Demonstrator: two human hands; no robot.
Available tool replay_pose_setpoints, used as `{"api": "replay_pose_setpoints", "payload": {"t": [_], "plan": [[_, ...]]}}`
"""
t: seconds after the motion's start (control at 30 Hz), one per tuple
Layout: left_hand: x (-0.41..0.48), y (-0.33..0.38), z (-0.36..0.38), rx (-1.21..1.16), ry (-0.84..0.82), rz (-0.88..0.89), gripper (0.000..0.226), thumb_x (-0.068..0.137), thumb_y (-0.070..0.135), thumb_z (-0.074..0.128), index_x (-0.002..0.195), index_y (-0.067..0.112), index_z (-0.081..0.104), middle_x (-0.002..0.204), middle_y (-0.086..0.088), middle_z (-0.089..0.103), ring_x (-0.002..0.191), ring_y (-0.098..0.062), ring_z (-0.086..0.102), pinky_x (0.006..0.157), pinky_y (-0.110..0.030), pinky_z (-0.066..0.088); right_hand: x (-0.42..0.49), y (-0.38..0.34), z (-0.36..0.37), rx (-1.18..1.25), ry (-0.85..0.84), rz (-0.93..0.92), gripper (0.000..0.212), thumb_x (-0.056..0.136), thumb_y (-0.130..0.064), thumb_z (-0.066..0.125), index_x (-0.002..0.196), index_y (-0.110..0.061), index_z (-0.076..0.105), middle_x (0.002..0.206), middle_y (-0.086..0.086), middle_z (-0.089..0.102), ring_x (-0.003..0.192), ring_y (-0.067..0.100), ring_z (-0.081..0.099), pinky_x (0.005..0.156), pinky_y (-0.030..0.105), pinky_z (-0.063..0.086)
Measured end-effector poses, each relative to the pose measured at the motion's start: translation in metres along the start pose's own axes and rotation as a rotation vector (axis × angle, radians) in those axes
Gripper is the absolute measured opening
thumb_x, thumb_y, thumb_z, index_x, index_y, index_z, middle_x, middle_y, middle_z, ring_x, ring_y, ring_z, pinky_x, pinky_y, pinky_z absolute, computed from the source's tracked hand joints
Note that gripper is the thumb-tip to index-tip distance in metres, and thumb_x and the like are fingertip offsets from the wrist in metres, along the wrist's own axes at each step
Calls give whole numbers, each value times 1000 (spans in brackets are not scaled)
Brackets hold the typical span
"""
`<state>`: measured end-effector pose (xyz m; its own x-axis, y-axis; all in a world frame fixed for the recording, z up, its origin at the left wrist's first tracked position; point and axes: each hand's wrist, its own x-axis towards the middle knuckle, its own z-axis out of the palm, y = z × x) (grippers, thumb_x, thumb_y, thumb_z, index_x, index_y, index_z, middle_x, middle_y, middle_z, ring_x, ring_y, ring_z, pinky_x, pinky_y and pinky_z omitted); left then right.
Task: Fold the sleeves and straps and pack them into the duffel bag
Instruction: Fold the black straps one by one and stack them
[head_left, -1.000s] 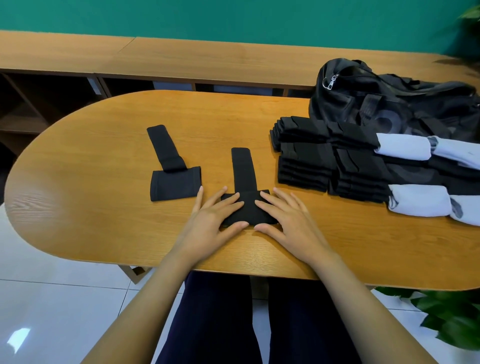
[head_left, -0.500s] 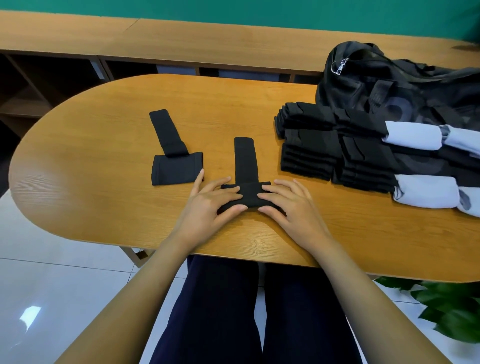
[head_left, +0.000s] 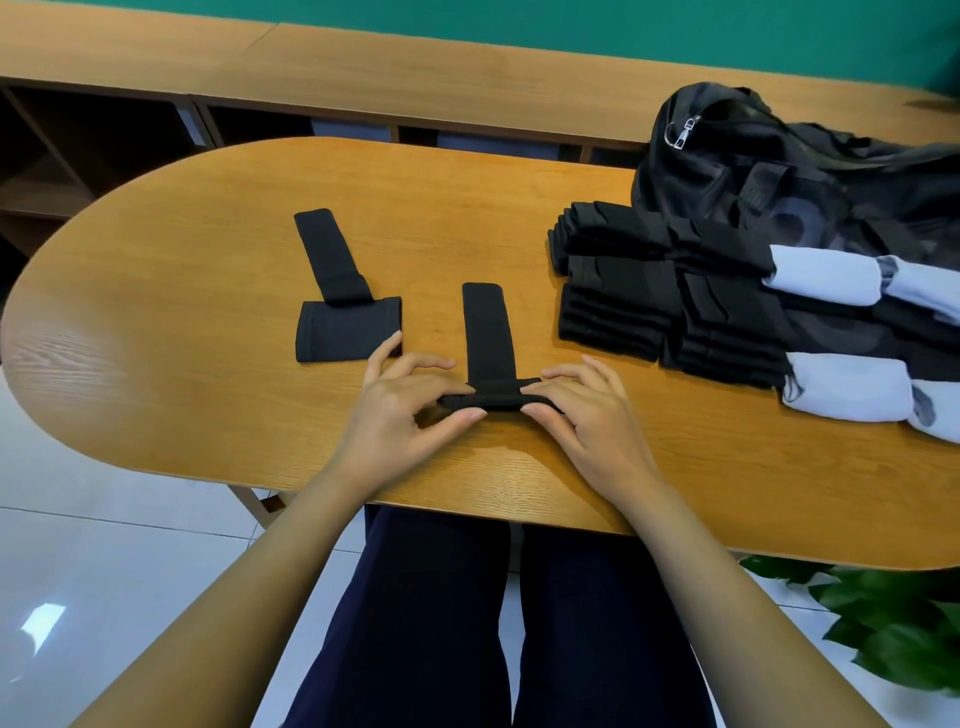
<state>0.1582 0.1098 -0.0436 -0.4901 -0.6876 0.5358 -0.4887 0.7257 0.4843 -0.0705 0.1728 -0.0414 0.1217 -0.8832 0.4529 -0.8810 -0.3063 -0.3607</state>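
A black sleeve with a strap (head_left: 485, 343) lies in front of me on the wooden table (head_left: 208, 415), strap pointing away. Its wide near part is rolled into a narrow band. My left hand (head_left: 400, 410) pinches the band's left end between thumb and fingers. My right hand (head_left: 582, 410) pinches the right end the same way. A second black sleeve with a strap (head_left: 343, 317) lies flat to the left, its corner beside my left index finger. The black duffel bag (head_left: 769, 171) lies at the far right of the table.
Stacks of folded black sleeves (head_left: 660, 291) lie between me and the bag, with pale blue rolled sleeves (head_left: 831, 384) to their right. A long wooden bench (head_left: 415, 78) runs behind the table. A green plant (head_left: 893, 623) stands at the lower right.
The sleeve's wide part has gone from flat under my spread fingers to a rolled band. Both hands have curled and now pinch its ends.
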Motion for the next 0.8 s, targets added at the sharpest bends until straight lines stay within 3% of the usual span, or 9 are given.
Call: {"api": "replay_pose_setpoints", "payload": {"t": [0.1, 0.2, 0.33, 0.4, 0.5, 0.6, 0.7, 0.8], "plan": [[0, -1, 0, -6, 42, -18, 38, 90, 50, 57, 89, 16, 74, 96, 4, 71, 109, -7, 59, 117, -50, 22, -1, 1, -2, 20, 69, -10, 54, 101, -51, 34, 100, -15, 74, 99, -2, 72, 107, 10, 57, 112, 32, 24], [0, -5, 1, -18, 43, -53, 33, 90, 45, 59, 74, 18, 66, 92, 2, 69, 106, -4, 58, 115, -51, 25, -3, 0, -4, 36, 92, 3, 45, 95, -51, 47, 103, -15, 73, 101, -2, 70, 108, 8, 54, 110, 31, 26], [-1, -4, 1, -104, 61, -143, 60, 92, 62, 46, 72, 10, 67, 95, -1, 68, 110, 17, 44, 118, -37, 21, -3, -1, -4, 57, 80, 47, 40, 91, -47, 53, 115, -18, 68, 107, -3, 67, 111, 8, 49, 107, 38, 33], [-1, -1, -1, -140, 58, -194, 55, 91, 65, 46, 73, 17, 64, 91, 3, 64, 107, 12, 47, 118, -42, 23, -3, 1, -4, 113, 104, 81, 38, 92, -43, 52, 115, -17, 68, 104, -3, 66, 109, 9, 50, 107, 43, 37], [1, 1, -3, -188, 46, -196, 24, 89, 55, 56, 102, 35, 61, 86, 13, 64, 102, 2, 56, 117, -50, 24, -1, 3, -4, 219, 112, 181, 41, 93, -47, 50, 118, -18, 64, 99, -9, 65, 104, 12, 55, 103, 41, 41], [2, 2, -2, -257, 20, -194, 59, 88, 45, 59, 142, 22, 46, 84, 11, 70, 108, -4, 60, 119, -44, 20, 1, 4, -5, 347, 117, 268, 50, 92, -48, 52, 132, -18, 54, 87, -9, 70, 103, 12, 61, 103, 29, 37], [2, 0, -2, -268, -16, -212, 68, 89, 48, 56, 148, 23, 36, 86, 11, 70, 111, -6, 59, 120, -38, 17, 1, 5, -4, 354, 115, 298, 48, 94, -40, 57, 137, -20, 49, 73, -10, 66, 94, 11, 64, 106, 29, 34], [2, 0, -4, -247, -9, -261, 62, 89, 57, 50, 146, 33, 38, 88, 11, 65, 108, -10, 56, 118, -33, 18, -1, 6, -5, 262, 175, 306, 42, 92, -45, 55, 129, -25, 55, 74, -11, 58, 85, 8, 58, 102, 32, 37]]}}
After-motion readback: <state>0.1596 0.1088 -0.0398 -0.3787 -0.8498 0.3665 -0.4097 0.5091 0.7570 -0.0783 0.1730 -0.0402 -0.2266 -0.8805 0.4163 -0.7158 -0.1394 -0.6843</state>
